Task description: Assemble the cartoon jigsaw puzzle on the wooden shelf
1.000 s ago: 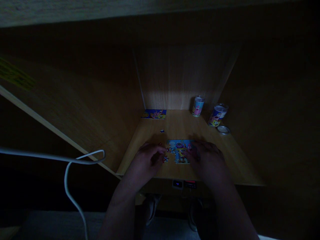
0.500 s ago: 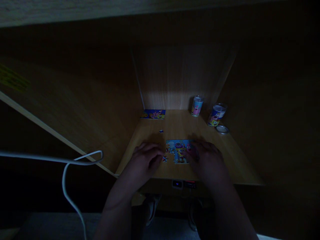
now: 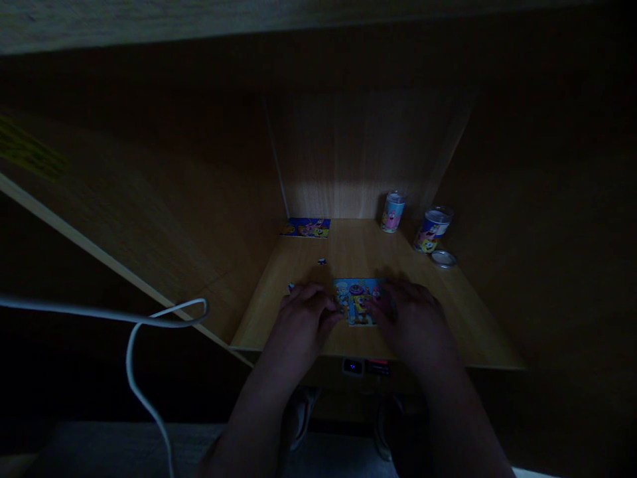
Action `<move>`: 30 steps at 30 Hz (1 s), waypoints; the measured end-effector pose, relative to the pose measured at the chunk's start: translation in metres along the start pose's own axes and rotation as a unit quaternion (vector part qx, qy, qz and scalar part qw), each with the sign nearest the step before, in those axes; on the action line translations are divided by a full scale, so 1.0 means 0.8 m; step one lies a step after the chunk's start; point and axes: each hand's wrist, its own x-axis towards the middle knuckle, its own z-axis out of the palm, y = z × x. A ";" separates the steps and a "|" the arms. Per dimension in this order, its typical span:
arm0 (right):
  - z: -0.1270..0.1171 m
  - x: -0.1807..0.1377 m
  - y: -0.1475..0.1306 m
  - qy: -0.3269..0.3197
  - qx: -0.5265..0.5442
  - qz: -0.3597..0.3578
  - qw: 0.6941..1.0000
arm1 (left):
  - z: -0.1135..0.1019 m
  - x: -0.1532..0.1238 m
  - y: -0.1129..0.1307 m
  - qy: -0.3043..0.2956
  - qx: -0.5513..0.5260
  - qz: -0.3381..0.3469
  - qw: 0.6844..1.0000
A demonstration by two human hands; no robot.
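A partly assembled jigsaw puzzle (image 3: 362, 300) with a bright cartoon picture lies flat on the wooden shelf. My left hand (image 3: 309, 317) is at its lower left edge, thumb and forefinger pinched on a small puzzle piece that they mostly cover. The right side of the puzzle is under my right hand (image 3: 414, 317), whose thumb and fingers grip and steady it, hiding that end. One loose puzzle piece (image 3: 322, 261) lies behind the puzzle. Another loose piece (image 3: 291, 287) shows just past the knuckles of my left hand.
At the back left lies a flat cartoon picture card (image 3: 306, 228). Two cartoon-printed cans, a light blue can (image 3: 393, 212) and a dark blue can (image 3: 432, 231), stand at the back right, with a round lid (image 3: 443, 259) nearby. Side panels enclose the shelf; a white cable (image 3: 132, 362) hangs at left.
My left hand has moved right with the puzzle piece, up to the puzzle's lower left edge, uncovering a loose piece behind it. My right hand has stayed on the puzzle.
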 end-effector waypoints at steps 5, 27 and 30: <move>-0.001 0.000 0.000 -0.001 0.000 0.000 1.000 | 0.000 -0.001 -0.003 -0.002 -0.023 0.002 1.000; 0.001 0.000 0.000 -0.001 0.003 0.003 1.000 | -0.003 0.001 -0.003 -0.041 -0.022 0.019 0.999; 0.002 0.001 0.001 0.001 0.004 -0.002 1.000 | -0.002 0.001 -0.005 -0.034 -0.031 0.027 0.999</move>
